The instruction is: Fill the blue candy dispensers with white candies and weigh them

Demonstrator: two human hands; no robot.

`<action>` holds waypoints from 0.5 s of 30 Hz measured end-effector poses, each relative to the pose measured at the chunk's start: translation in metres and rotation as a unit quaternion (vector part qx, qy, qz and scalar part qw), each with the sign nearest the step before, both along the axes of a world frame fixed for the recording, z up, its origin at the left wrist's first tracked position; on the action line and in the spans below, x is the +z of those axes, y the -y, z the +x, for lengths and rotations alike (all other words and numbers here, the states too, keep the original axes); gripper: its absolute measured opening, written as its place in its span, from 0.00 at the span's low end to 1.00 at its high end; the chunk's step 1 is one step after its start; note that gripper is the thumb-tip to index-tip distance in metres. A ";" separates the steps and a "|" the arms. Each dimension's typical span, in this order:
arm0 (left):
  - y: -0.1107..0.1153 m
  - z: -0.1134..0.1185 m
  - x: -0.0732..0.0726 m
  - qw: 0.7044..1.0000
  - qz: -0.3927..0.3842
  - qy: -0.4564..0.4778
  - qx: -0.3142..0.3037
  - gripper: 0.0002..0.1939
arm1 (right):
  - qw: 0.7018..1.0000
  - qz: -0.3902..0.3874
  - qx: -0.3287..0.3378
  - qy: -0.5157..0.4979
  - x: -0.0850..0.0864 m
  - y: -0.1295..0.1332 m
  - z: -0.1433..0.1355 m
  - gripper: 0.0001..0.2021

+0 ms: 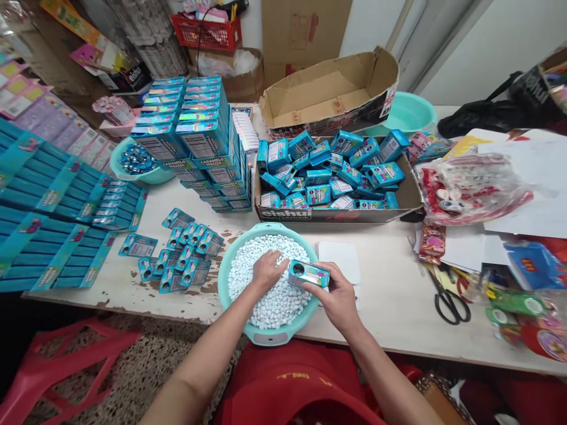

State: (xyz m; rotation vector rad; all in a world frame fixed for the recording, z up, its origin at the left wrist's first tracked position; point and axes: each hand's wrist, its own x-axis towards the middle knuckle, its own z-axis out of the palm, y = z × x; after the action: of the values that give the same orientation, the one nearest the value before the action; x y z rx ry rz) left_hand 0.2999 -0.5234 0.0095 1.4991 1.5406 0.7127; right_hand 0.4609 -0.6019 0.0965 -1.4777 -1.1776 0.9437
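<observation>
A mint-green basin (224, 277) full of small white candies (261, 251) stands at the table's front edge. My left hand (267, 273) is down among the candies, fingers curled round some of them; its fingertips are partly buried. Over the basin's right side, my right hand (339, 294) grips a small blue candy box (309, 274) lying on its side. A dark round opening shows at the box's left end, close to my left fingers. Left of the basin lie several similar blue boxes (183, 254) with round holes.
Behind the basin, a cardboard tray (339, 216) holds a heap of blue boxes. Stacked blue display cartons (221, 159) rise to its left, beside a bowl of wrapped sweets (137, 159). Black scissors (450, 301) and plastic bags (476, 189) lie right. A white lid (340, 260) sits behind my right hand.
</observation>
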 end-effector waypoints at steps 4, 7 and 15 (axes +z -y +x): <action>0.002 -0.008 0.008 0.977 -0.063 0.162 0.125 0.14 | 0.999 -0.010 -0.002 0.044 0.002 -0.001 0.003 0.16; 0.002 -0.010 0.032 0.918 -0.134 0.318 0.194 0.15 | 0.997 0.003 0.014 0.080 0.002 -0.002 0.001 0.15; 0.008 0.001 0.106 0.834 -0.093 0.523 0.149 0.11 | 0.988 0.049 0.078 0.126 0.002 -0.008 -0.030 0.14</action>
State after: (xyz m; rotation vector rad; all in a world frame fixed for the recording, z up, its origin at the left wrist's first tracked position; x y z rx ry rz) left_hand 0.3014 -0.5319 0.1154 0.4910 0.9109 1.2452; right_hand 0.4308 -0.5939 0.0986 -1.4726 -1.5197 0.8059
